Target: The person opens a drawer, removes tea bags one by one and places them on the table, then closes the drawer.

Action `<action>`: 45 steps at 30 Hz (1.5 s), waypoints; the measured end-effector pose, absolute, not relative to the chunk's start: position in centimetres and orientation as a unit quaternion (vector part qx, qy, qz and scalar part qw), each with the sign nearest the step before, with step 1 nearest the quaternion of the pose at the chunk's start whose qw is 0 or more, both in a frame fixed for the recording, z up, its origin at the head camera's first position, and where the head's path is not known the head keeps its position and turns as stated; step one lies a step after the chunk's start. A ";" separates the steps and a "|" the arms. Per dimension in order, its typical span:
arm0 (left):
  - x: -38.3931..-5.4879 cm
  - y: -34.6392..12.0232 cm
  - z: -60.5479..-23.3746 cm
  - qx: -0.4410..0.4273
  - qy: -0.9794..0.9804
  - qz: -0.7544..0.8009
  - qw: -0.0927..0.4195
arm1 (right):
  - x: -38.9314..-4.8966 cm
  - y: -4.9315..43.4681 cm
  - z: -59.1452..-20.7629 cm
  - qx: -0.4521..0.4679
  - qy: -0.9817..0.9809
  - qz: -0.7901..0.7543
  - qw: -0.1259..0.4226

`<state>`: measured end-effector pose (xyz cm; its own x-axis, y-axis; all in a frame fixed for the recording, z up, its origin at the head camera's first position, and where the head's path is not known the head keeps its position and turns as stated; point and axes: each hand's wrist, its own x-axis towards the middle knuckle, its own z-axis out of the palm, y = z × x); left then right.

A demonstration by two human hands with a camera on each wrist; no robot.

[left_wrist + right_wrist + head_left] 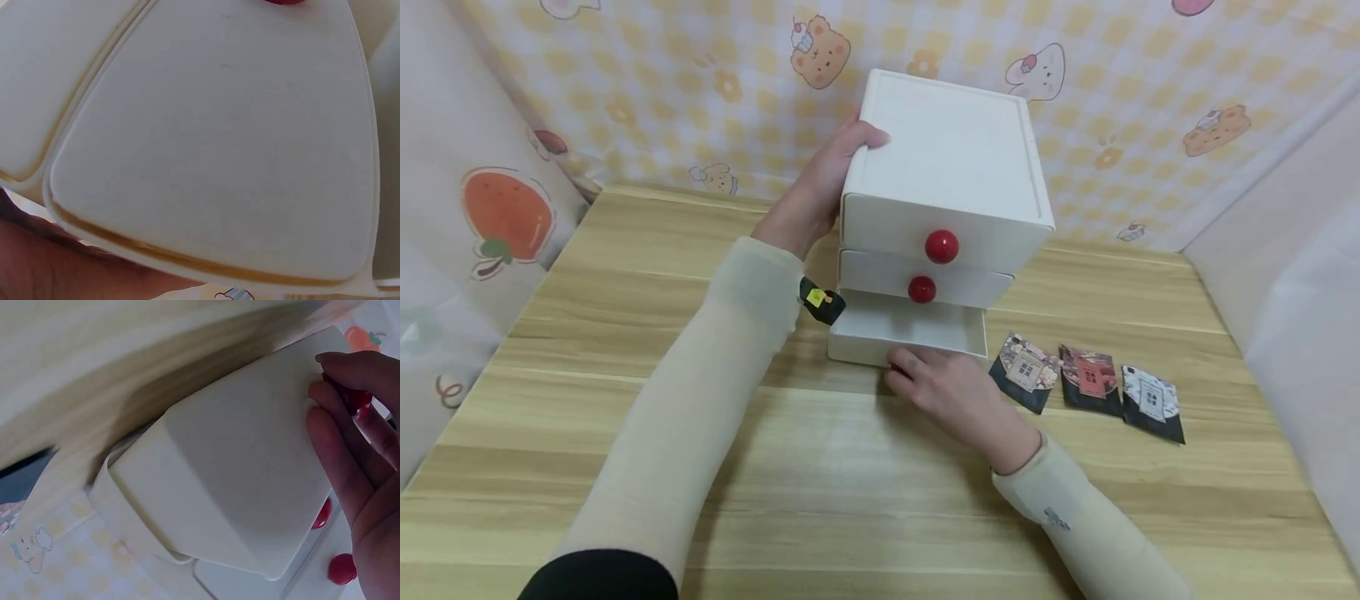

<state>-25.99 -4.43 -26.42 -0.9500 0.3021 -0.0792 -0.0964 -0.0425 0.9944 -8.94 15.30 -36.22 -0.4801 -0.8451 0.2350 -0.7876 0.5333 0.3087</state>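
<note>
A white drawer cabinet (955, 150) with red round knobs stands on the table. Its bottom drawer (857, 348) is pulled out, while the upper two are closed. My left hand (827, 179) holds the cabinet's left side, its thumb over the top edge. In the left wrist view, part of that hand (81, 269) lies along the cabinet's edge. With my right hand (951, 392) I grip the front of the bottom drawer. The right wrist view shows its fingers pinching the red knob (353, 397) of that drawer.
Three small packets lie right of the cabinet: a brown one (1026, 371), a red one (1090, 379) and a white one (1152, 402), each with a black lower part. A patterned cloth (700, 100) hangs behind the wooden table (820, 483).
</note>
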 end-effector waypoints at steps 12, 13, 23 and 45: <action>-26.0 -4.5 -26.4 0.076 0.674 0.722 0.136 | -12.1 15.3 -36.6 0.431 -0.880 -0.068 0.188; -26.0 -4.5 -26.5 0.078 0.673 0.723 0.134 | -12.4 15.3 -36.6 0.430 -0.880 -0.065 0.191; -25.9 -4.1 -26.5 0.087 0.673 0.722 0.136 | -13.7 15.8 -36.7 0.420 -0.888 -0.031 0.187; -25.9 -4.5 -26.5 0.081 0.685 0.712 0.132 | -14.5 15.4 -37.0 0.409 -0.897 -0.031 0.165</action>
<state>-25.91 -4.46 -26.46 -0.9522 0.2983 -0.0650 -0.0763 -0.0266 0.9967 -14.51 15.45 -37.03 -0.6105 -0.7441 0.2715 -0.7238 0.6632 0.1901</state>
